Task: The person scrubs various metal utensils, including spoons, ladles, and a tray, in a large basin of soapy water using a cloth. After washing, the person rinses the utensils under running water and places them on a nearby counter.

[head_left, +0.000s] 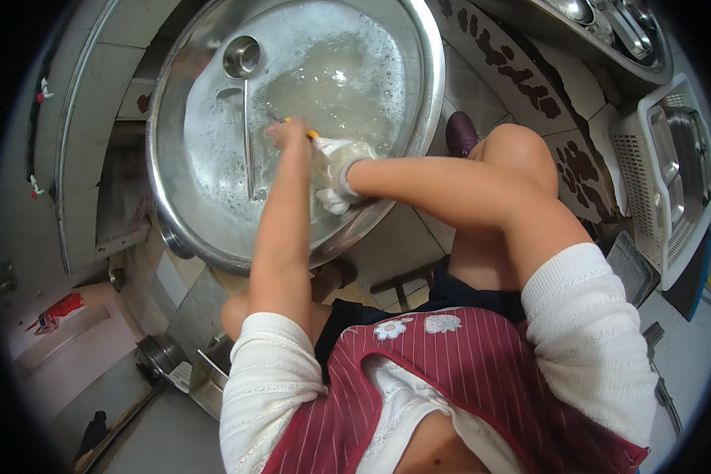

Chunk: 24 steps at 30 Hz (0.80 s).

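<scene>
My left hand [287, 134] is closed over the soapy water, its fingers gripping a slim utensil with an orange handle [313, 133]; the rest of that utensil is mostly hidden. My right hand is buried in a wet white cloth [336, 152], bunched around it up to a greyish band at the wrist, and it presses against the utensil's orange end. Both hands are above the near part of a large round metal basin [156, 150]. To their left, a metal ladle [242, 57] lies in the suds, its long handle pointing toward me.
White foam surrounds a patch of cloudy water in the basin. At the right stands a white plastic basket [638, 170] holding metal pieces. A metal tray [663, 75] with metalware is at the upper right. My knees are close to the basin's near rim. A pot [160, 354] sits at lower left.
</scene>
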Each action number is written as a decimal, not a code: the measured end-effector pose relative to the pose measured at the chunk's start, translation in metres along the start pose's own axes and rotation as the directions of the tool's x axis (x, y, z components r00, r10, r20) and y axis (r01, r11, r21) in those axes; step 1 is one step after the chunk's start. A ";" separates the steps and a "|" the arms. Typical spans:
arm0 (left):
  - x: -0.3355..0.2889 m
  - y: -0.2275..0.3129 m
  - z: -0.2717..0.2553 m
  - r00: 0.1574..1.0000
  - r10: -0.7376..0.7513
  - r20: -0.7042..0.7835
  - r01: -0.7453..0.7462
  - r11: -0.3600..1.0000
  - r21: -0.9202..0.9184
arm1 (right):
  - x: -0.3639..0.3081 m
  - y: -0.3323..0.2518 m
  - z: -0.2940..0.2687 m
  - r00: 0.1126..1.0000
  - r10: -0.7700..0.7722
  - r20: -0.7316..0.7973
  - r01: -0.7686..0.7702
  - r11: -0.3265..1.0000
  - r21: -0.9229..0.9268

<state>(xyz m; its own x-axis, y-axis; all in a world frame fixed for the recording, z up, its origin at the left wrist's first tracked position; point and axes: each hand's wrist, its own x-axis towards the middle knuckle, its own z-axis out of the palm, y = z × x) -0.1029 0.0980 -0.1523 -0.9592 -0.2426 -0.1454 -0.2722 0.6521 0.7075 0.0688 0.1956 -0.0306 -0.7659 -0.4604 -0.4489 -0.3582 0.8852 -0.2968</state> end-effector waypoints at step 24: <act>-0.149 0.062 -0.146 0.600 -0.122 0.790 0.347 0.930 -0.120 | 0.025 0.087 -0.038 0.756 0.493 -0.431 -0.129 0.756 0.641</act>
<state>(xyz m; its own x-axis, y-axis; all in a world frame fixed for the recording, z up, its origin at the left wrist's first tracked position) 0.0341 0.0699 0.0139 -0.6036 0.3426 -0.7199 -0.5764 0.4363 0.6909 -0.0015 0.2635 -0.0358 -0.9854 0.1175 -0.1228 0.1700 0.6862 -0.7073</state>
